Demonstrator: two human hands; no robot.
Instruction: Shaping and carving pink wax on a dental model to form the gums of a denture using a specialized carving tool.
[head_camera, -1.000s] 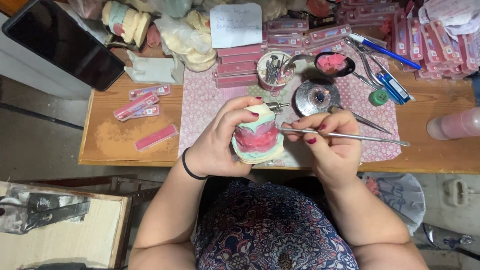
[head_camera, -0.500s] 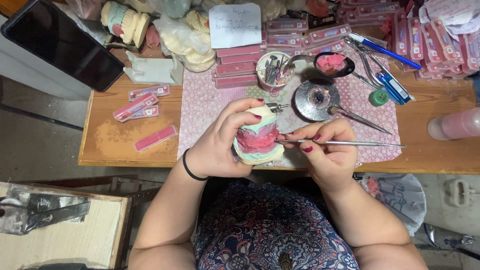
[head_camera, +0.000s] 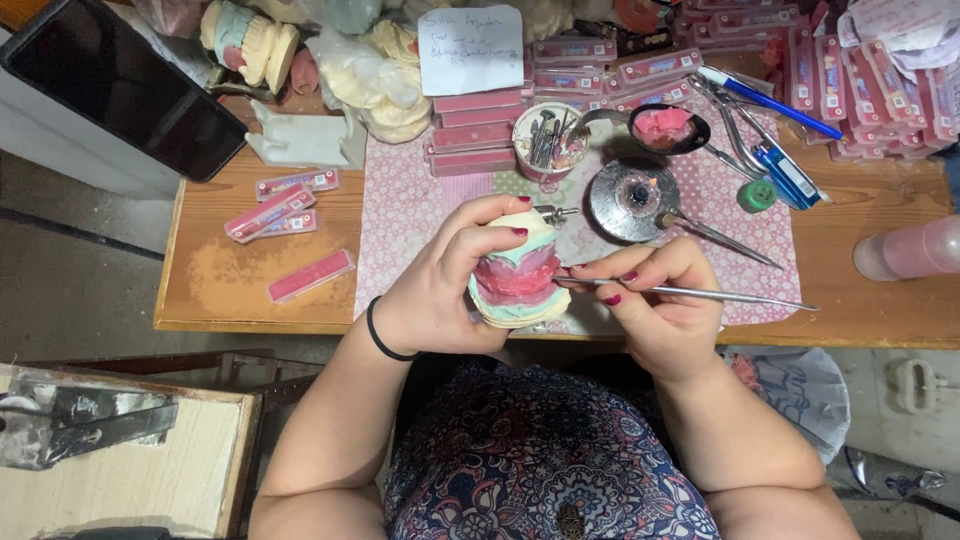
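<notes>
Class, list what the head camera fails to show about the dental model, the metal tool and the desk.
- Dental model: its left side is hidden by the left hand.
- Metal tool: its tip is too small to see against the model; the right hand covers part of the shaft.
- Pink boxes: cut off by the top edge.

Matt plaster dental cast (head_camera: 518, 275) with pink wax, shiny metal tool (head_camera: 700, 294), worn wooden table (head_camera: 250, 290).

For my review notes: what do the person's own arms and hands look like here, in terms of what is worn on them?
Both arms are bare, with no sleeves reaching the forearms. The left hand has a thin black band around the wrist. The right hand wears nothing at the wrist. Fingernails on both hands are painted dark red. No rings or gloves show.
</notes>
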